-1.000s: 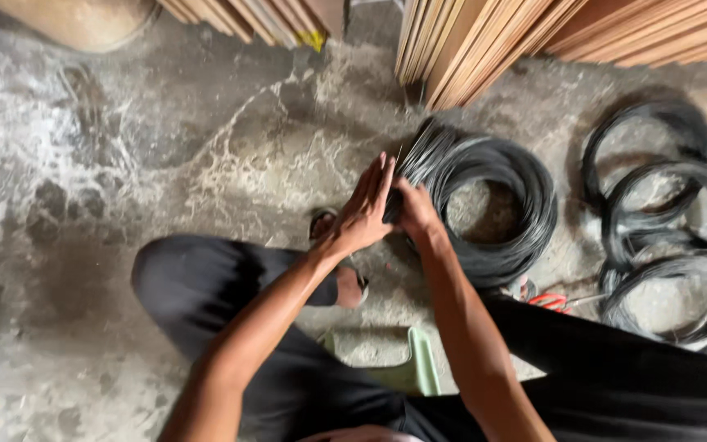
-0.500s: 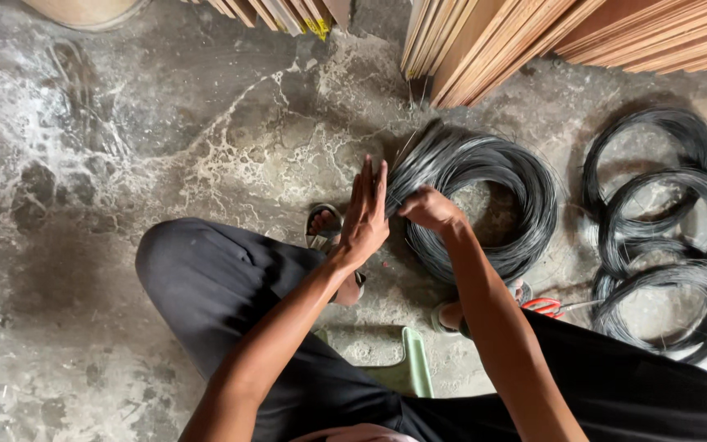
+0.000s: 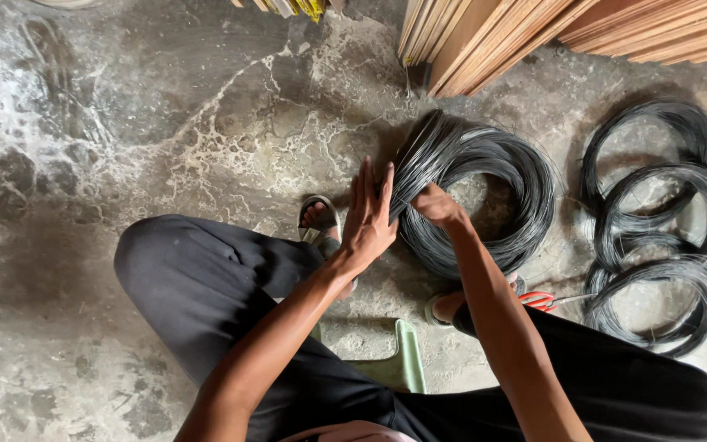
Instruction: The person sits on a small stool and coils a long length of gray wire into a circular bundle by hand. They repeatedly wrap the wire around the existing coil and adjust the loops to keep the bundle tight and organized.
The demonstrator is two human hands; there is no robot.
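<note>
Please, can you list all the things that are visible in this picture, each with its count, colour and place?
big wire coil: 1, black, on the floor before the person, under both hands
smaller wire coils: about 3, black, overlapping on the floor at right
cutters: 1, red handles, between big coil and smaller coils
wooden boards: a stack, brown, top edge
stool: 1, green, under the person
sandals: 2, grey, on the feet
floor: grey, stained concrete
left hand: flat, open, against the coil's left side
right hand: gripping the coil's strands
</note>
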